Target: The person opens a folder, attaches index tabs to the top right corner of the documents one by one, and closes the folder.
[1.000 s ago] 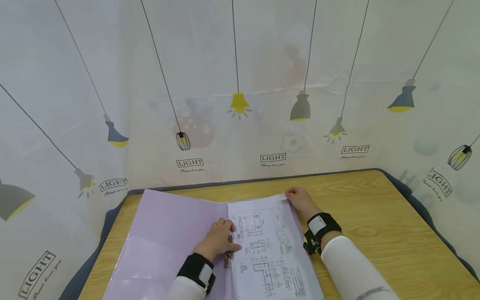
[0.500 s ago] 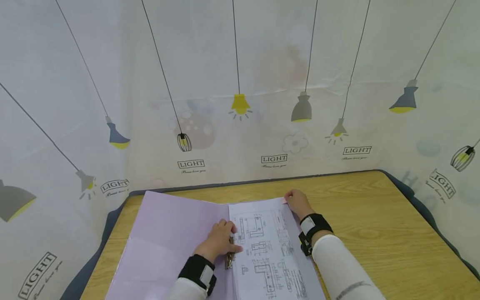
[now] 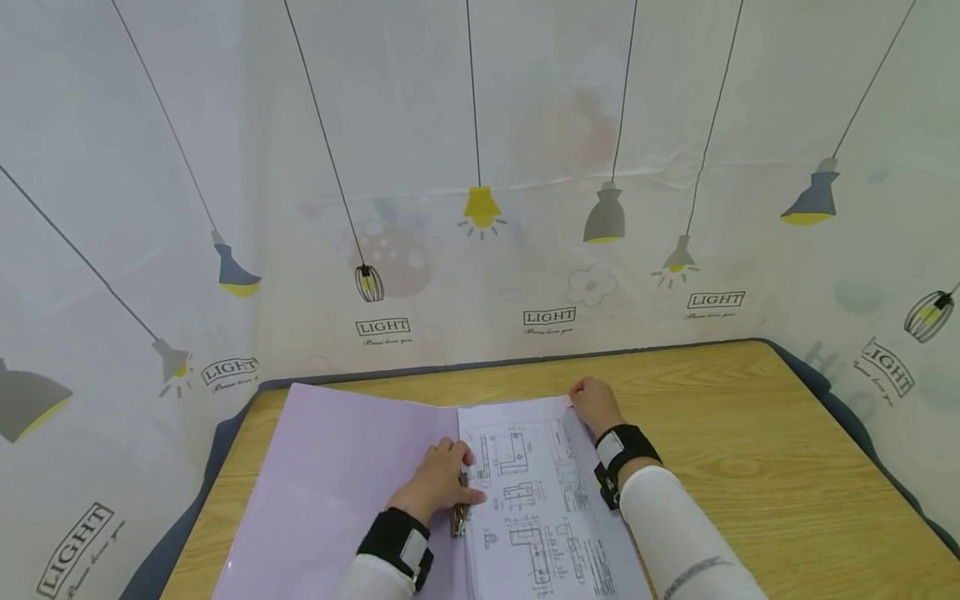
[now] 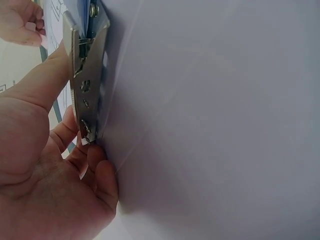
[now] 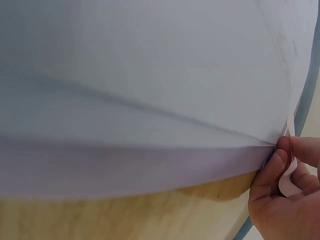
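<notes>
A lilac clip folder [image 3: 330, 475] lies spread open on the table, with a stack of printed technical drawings [image 3: 536, 467] on its right side. At the spine sits a metal lever clip [image 4: 87, 85], partly covered by my left hand [image 3: 433, 479]. The left thumb presses along the clip, and the other fingers curl round its far end. At the upper right corner of the sheets, my right hand [image 3: 597, 408] pinches between thumb and finger. A pink paper strip [image 5: 287, 184] runs through that pinch and curls inside the hand. How many sheets are pinched cannot be told.
The wood-grain table [image 3: 765, 467] extends to the right of the folder and a little behind it. A pale curtain [image 3: 480, 275] printed with hanging lamps surrounds the table's far side and both ends. Black straps with cameras circle both wrists.
My right hand stays at the sheets' corner while its wrist and forearm have swung slightly left. The left hand keeps its place on the clip. The head view has shifted a little.
</notes>
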Available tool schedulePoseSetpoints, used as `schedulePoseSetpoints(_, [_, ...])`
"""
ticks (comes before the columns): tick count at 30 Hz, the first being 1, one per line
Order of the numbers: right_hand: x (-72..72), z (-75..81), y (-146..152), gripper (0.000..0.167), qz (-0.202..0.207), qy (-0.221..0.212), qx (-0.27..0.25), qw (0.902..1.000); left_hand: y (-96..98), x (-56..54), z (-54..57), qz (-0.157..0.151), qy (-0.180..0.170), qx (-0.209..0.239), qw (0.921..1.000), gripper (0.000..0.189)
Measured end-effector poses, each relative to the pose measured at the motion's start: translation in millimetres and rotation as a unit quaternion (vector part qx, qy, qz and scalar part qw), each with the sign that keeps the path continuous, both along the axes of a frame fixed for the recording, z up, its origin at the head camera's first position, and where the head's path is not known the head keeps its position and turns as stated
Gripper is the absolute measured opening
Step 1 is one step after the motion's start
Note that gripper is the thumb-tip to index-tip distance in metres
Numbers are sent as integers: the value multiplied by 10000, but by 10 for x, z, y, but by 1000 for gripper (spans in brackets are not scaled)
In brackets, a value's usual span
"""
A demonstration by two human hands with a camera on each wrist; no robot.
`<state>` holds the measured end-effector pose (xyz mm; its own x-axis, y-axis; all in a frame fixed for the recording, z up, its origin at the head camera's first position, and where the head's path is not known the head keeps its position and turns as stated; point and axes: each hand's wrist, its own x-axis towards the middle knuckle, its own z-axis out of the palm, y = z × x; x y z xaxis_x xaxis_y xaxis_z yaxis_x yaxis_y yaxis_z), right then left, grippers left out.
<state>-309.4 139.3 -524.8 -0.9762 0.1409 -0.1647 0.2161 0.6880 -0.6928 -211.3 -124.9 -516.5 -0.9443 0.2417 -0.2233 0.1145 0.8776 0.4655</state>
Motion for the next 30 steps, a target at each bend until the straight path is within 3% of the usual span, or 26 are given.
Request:
schedulePoseSetpoints(15, [44,-1,-30,14,354,437,641,9964,8,12,-11,-19,2,18,10000,50])
schedulePoseSetpoints(23, [26,-34,-26,12,325,554,754,9951,4,5,-11,6,-10,-14,10000,50])
schedulePoseSetpoints(30, [11,-91,4,18,225,1080,1803,9774,1,10,6,33,-51,-30,10000,50])
